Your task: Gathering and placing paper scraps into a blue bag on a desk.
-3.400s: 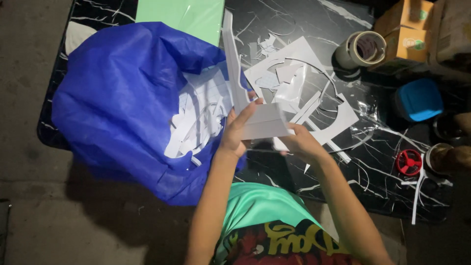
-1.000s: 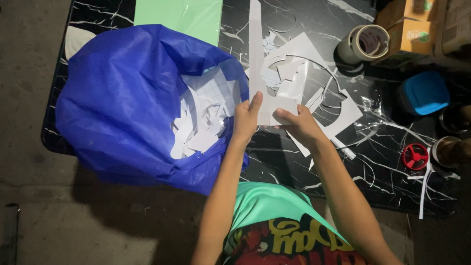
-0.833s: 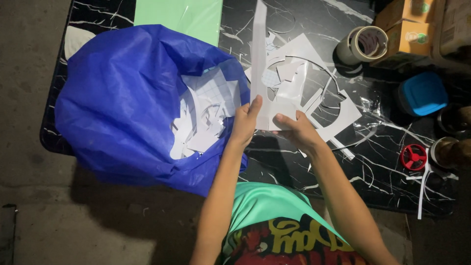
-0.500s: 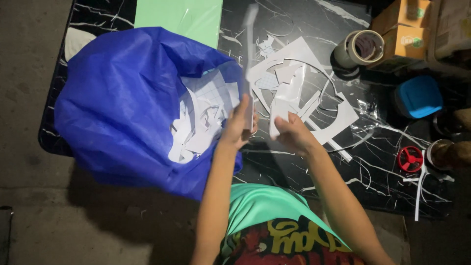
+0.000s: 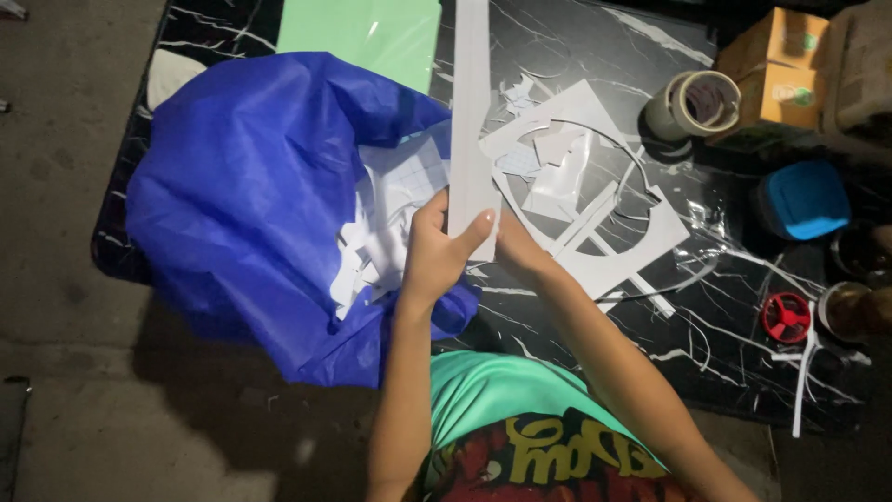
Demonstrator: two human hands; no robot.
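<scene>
Left hand [image 5: 439, 253] is gripping the lower end of a long white card strip [image 5: 471, 121], thumb over its front, w/ the strip standing up over the black marbled counter [image 5: 595, 37], just beside the open blue plastic bag [image 5: 251, 195] of white scraps. Right hand [image 5: 517, 249] is sitting mostly behind the strip at the same end; can't tell its grip. White cut-out offcuts [image 5: 604, 232] are lying nearby, w/ a tape roll [image 5: 692, 102] farther off.

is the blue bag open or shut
Open: the blue bag gapes at its mouth, with white paper scraps visible inside.
</scene>
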